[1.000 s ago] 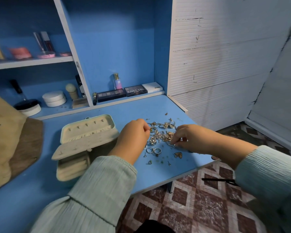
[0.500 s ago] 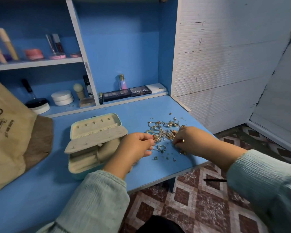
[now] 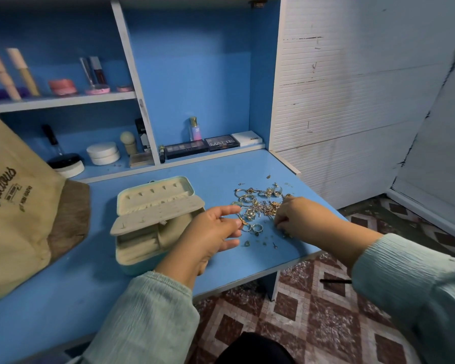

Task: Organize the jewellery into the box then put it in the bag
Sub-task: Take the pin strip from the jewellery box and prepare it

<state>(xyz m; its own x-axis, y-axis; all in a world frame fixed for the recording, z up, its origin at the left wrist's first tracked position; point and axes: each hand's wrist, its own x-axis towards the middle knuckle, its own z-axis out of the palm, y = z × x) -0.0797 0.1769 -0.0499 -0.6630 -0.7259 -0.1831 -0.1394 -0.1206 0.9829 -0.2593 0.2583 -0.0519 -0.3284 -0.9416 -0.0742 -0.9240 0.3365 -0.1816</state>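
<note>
A pile of gold and silver jewellery [image 3: 260, 203] lies on the blue table [image 3: 221, 269], right of centre. To its left stands the mint jewellery box [image 3: 187, 185], lid up and a padded flap folded out over its compartments. My left hand [image 3: 213, 233] hovers between box and pile, palm turned inward and fingers spread and relaxed. A small gold piece [image 3: 243, 221] sits just at its fingertips. My right hand [image 3: 300, 216] rests on the pile's right edge, fingers curled down and pinching among the small pieces. The beige tote bag [image 3: 19, 206] leans at the far left.
Two rings [image 3: 256, 228] and tiny loose bits lie in front of the pile near the table's front edge. Behind, a low shelf holds eyeshadow palettes [image 3: 221, 143], a small bottle [image 3: 195, 130] and white jars [image 3: 103, 153]. Patterned floor lies below on the right.
My left hand has drawn back from the pile toward the box and uncurled its fingers. My right hand stays picking at the pile's right edge.
</note>
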